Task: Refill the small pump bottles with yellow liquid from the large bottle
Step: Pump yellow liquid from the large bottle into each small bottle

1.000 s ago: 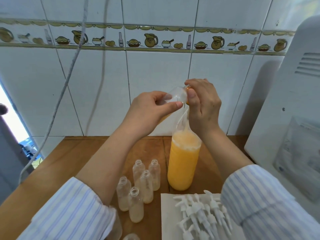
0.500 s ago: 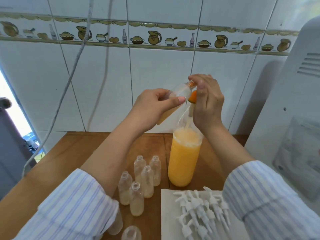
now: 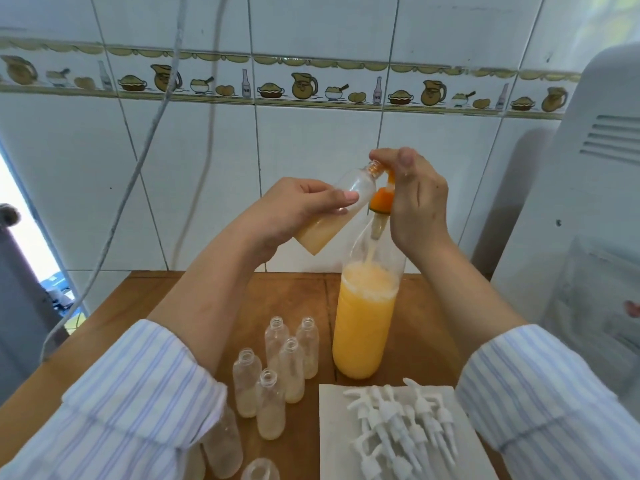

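A large clear bottle (image 3: 363, 323) holding frothy yellow liquid stands on the wooden table (image 3: 426, 323). An orange pump head (image 3: 381, 199) sits in its neck, and my right hand (image 3: 415, 202) grips and presses that pump from the right. My left hand (image 3: 294, 209) holds a small clear bottle (image 3: 332, 216) tilted, its mouth up against the pump's spout, with pale yellow liquid in its lower end. Several small open bottles (image 3: 277, 379), each with a little pale liquid at the bottom, stand to the left of the large bottle.
A white sheet (image 3: 332, 438) at the front right carries several white pump tops (image 3: 401, 420). A white appliance (image 3: 588, 237) stands at the right. A grey cable (image 3: 145, 147) hangs at the left before the tiled wall. More small bottles (image 3: 225, 445) stand under my left sleeve.
My right hand has shifted on top of the orange pump, which now shows more. The tilted small bottle holds more pale liquid. The view has drawn slightly back.
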